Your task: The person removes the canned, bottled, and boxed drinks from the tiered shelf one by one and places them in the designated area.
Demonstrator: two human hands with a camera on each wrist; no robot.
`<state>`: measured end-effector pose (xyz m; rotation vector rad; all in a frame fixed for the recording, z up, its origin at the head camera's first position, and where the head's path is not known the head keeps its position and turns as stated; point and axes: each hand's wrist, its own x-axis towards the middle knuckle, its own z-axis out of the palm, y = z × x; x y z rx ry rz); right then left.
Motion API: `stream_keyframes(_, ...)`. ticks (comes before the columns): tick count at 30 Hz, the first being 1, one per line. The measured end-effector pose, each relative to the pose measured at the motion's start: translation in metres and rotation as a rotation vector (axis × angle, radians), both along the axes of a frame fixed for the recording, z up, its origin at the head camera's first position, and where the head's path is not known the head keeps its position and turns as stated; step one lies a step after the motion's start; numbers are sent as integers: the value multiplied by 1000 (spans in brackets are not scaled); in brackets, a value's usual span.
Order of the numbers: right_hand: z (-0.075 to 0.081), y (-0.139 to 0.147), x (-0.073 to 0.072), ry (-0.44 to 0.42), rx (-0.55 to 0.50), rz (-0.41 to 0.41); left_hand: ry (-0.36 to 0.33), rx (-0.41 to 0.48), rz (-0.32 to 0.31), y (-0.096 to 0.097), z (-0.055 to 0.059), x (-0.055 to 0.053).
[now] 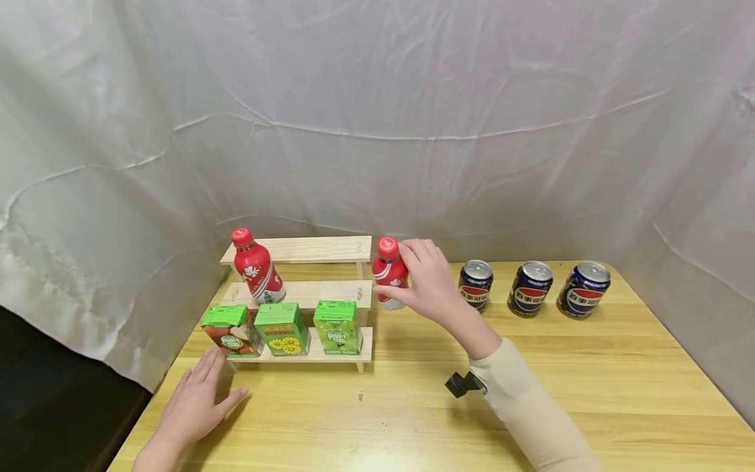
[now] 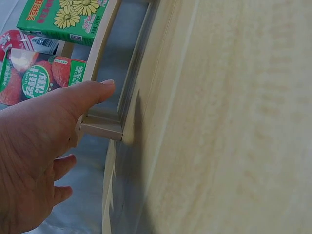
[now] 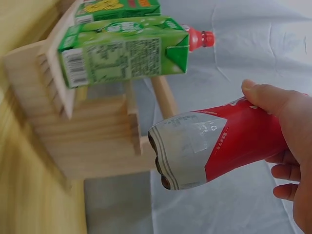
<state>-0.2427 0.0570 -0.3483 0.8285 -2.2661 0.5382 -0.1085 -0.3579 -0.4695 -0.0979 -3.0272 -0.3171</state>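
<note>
My right hand [image 1: 427, 278] grips a red-and-white plastic bottle [image 1: 389, 270] with a red cap, just right of the wooden three-step shelf [image 1: 321, 249]. In the right wrist view the bottle [image 3: 219, 144] is held off the table, its base toward the shelf. A matching bottle [image 1: 257, 269] stands on the middle step at the left. Along the lowest step are three juice boxes: a red-and-green one [image 1: 232, 334], a yellow-flower one [image 1: 283, 331] and a light green one [image 1: 338, 330]. By the shelf's front left corner my left hand [image 1: 194, 400] lies with fingers extended, holding nothing.
Three dark blue soda cans [image 1: 475, 286] stand in a row on the wooden table [image 1: 413, 406] to the right of my right hand. Pale grey cloth [image 1: 413, 164] hangs behind and at both sides. A black area [image 1: 53, 393] lies beyond the table's left edge.
</note>
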Motion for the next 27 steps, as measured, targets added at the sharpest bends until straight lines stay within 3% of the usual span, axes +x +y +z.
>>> stream_keyframes(13, -17, 45, 8, -5, -2, -20, 33, 13, -5, 0, -2, 1)
stream_keyframes(27, -35, 98, 22, 50, -62, 16, 2, 15, 7, 0, -1, 1)
